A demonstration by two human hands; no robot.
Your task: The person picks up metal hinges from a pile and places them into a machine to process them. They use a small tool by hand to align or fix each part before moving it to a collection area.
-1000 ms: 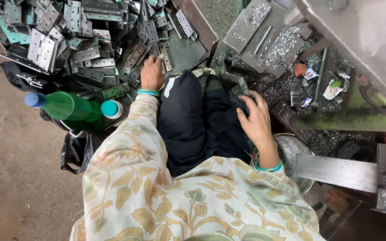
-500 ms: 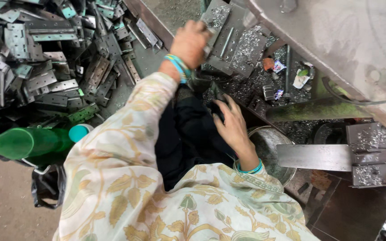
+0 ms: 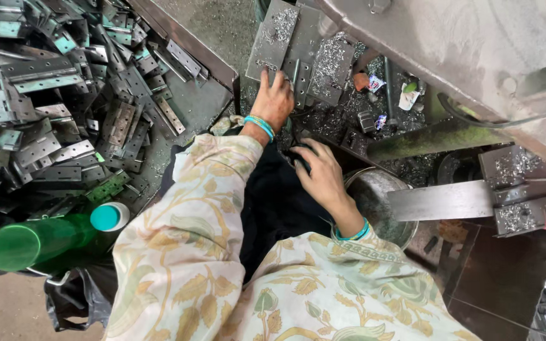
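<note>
My left hand (image 3: 276,101), with a turquoise bangle at the wrist, reaches forward and lies with fingers spread on grey metal plates (image 3: 285,44) strewn with shavings. It holds nothing that I can see. My right hand (image 3: 320,173) rests on the black cloth (image 3: 273,202) over my lap, fingers curled down around a dark edge. Whether it grips anything is hidden. Both arms wear cream sleeves with a leaf pattern. A round metal bowl (image 3: 380,202) sits just right of my right wrist.
A large heap of metal hinges (image 3: 64,101) fills a tray at the left. A green plastic bottle (image 3: 39,243) lies at the lower left above a black bag (image 3: 74,297). A grey machine body (image 3: 462,50) and steel bar (image 3: 450,199) stand at the right.
My left hand has moved from the hinge heap rightward and forward onto the shaving-covered plates. My right hand has stayed on the black cloth. The view has shifted right.
</note>
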